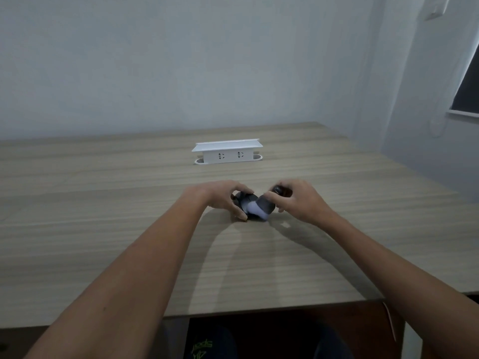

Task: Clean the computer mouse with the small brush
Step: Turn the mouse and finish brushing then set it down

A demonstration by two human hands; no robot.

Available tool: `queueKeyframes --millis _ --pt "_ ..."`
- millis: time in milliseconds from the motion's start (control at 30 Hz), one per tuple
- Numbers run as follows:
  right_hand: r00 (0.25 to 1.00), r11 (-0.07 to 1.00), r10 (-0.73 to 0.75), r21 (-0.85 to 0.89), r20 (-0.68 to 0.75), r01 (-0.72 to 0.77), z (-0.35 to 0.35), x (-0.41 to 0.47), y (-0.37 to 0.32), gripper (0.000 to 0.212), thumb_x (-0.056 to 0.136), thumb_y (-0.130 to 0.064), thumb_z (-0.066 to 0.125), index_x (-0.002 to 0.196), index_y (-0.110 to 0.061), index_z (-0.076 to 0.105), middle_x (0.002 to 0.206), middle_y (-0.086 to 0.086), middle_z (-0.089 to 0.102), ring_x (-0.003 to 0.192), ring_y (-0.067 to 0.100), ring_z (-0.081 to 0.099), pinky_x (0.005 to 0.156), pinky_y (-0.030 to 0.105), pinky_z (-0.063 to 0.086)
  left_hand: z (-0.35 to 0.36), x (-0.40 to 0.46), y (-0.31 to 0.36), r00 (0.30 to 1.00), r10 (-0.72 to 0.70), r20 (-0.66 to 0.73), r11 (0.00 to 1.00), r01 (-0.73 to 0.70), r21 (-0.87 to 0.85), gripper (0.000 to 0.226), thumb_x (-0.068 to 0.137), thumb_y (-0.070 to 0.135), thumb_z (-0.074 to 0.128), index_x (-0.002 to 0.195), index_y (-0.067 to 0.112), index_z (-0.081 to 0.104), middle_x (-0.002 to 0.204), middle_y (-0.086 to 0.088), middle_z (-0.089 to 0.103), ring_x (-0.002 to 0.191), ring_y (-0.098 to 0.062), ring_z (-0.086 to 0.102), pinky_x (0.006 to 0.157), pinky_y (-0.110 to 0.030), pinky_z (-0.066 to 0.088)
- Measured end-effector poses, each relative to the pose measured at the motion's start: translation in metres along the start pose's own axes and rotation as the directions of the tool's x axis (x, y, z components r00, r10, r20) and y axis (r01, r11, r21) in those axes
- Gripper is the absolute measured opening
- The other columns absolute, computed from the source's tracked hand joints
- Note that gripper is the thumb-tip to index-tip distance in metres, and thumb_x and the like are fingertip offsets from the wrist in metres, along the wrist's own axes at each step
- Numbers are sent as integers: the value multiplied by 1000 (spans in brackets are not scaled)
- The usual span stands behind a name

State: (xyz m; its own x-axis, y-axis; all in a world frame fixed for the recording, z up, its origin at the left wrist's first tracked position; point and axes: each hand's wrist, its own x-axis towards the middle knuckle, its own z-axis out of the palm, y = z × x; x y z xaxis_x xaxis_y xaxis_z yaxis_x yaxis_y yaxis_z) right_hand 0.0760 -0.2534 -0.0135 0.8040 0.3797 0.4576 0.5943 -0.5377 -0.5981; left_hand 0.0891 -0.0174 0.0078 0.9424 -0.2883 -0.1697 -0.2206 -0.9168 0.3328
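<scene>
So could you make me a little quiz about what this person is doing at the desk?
1. True or false: the computer mouse lies untouched on the table.
2. Which hand holds the small brush? A) left B) right C) neither
3. What white fixture stands farther back on the table?

Key:
1. False: the left hand grips it.
2. B: the right hand holds the brush, with its pale bristles against the mouse.
3. A socket box showing two outlets.
</scene>
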Motion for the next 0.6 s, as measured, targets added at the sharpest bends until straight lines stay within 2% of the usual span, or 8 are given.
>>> queueKeyframes --millis 133,200,333,400,500,600 --pt "992 984 41 -167 -120 -60 -1 7 13 17 88 -25 68 85 -10 76 77 2 74 74 18 66 59 17 40 0 -5 -5 999 3 -44 1000 -3 14 81 74 38 85 146 28 49 147 6 49 123 -20 57 107 -35 44" --pt "988 987 50 -147 -144 -71 -2 10 13 16 89 -24 68 86 -11 76 79 0 73 73 15 64 58 10 38 0 -9 -8 997 8 -72 1000 -8 4 75 78 35 83 145 24 51 144 2 51 122 -21 57 103 -32 45" --pt "980 993 108 -38 -167 -116 -1 16 9 14 90 -23 67 91 -14 78 72 -10 68 67 13 66 64 21 46 6 -17 -14 990 -6 -140 1000 5 -8 67 80 39 80 140 24 53 139 3 52 128 -20 53 106 -35 42" --pt "982 992 110 -51 -155 -119 1 19 10 15 90 -23 67 94 -17 79 70 -14 65 67 10 63 61 16 42 9 -19 -19 983 -15 -181 1000 14 -9 63 81 41 79 137 25 54 140 4 54 130 -18 51 107 -37 42" --pt "986 990 93 -91 -141 -106 5 19 13 18 91 -21 66 100 -16 80 71 -14 62 69 8 57 59 9 34 11 -23 -29 974 -36 -225 999 29 -32 54 82 42 78 129 24 58 133 3 61 127 -16 54 100 -37 46" --pt "989 989 76 -117 -127 -91 7 19 17 22 90 -17 65 105 -16 80 76 -9 67 73 10 58 60 7 34 16 -26 -38 966 -43 -255 995 17 -102 47 82 38 78 122 20 61 120 2 66 118 -18 61 90 -29 45"
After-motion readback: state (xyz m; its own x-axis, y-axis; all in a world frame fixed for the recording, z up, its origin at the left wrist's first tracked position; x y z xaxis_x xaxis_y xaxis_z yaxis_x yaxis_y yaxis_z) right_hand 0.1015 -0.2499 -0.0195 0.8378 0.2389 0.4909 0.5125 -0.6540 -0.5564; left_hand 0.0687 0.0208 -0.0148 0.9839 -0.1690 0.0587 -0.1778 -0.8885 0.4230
